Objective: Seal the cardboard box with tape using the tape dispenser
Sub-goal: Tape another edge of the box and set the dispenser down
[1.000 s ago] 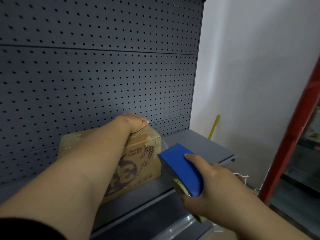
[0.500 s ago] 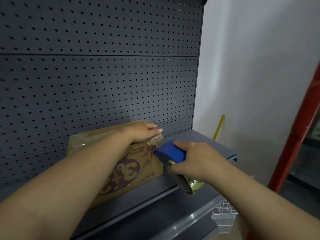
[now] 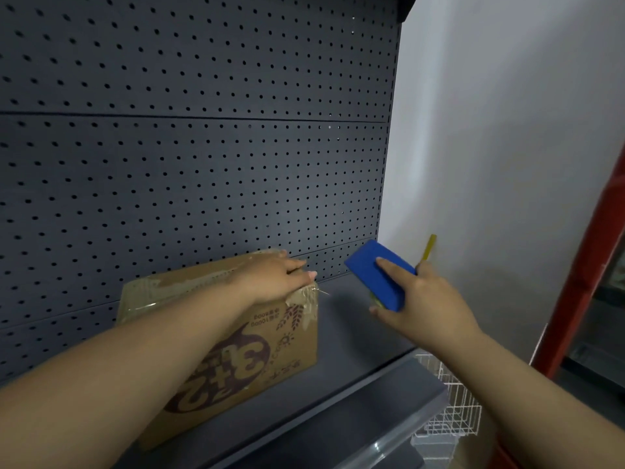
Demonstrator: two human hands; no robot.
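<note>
A brown cardboard box [image 3: 270, 353] with purple print lies on the grey shelf [image 3: 351, 363], its top patched with clear tape. My left hand [image 3: 277, 279] presses flat on the box's top right corner, fingers together over the edge. My right hand [image 3: 422, 299] holds the blue tape dispenser [image 3: 375, 274] in the air to the right of the box, a hand's width from the corner. The dispenser's blue cover faces me; a sliver of the yellowish tape roll shows beneath it. No tape strip between dispenser and box is visible.
The dark pegboard back panel [image 3: 203, 164] rises right behind the box. A white wall [image 3: 507, 164] stands to the right with a yellow stick [image 3: 427, 247] leaning on it. A white wire basket [image 3: 453, 407] sits below the shelf edge, and a red upright post [image 3: 585, 282] stands at far right.
My right hand has lifted the dispenser up and to the right, away from the box's side. My left hand stays on the box's top corner.
</note>
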